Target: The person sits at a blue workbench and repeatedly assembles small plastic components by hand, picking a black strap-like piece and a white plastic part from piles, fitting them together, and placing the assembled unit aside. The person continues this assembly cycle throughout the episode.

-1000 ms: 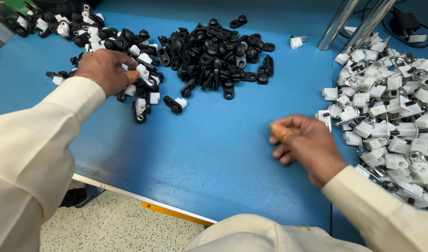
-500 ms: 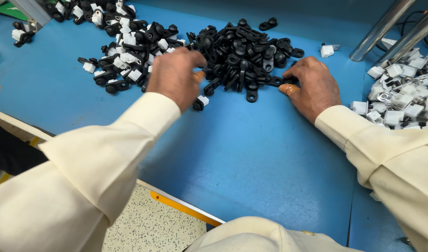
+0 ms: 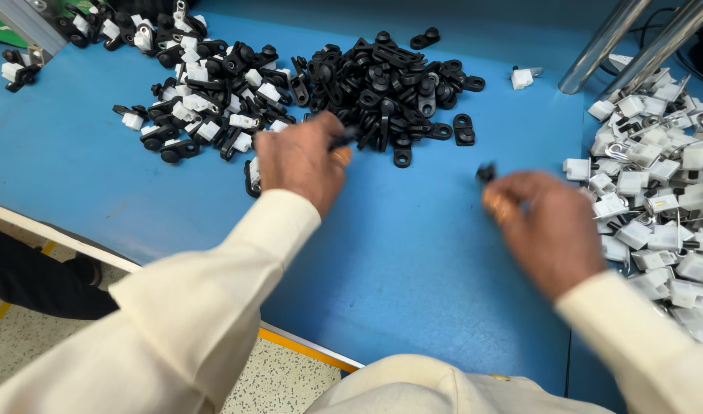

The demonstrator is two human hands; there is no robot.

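Black clips lie in one big pile [image 3: 390, 84] on the blue table [image 3: 413, 253]; two more piles flank it, mixed [image 3: 206, 107] left, white [image 3: 658, 192] right. Your left hand [image 3: 302, 161] pinches one black clip [image 3: 344, 139] below the pile; your right hand [image 3: 547, 230] pinches another [image 3: 486, 172].

No packages, labels, signs or screens showed anywhere on the blue bench [image 3: 413, 253], from twelve to six o'clock.
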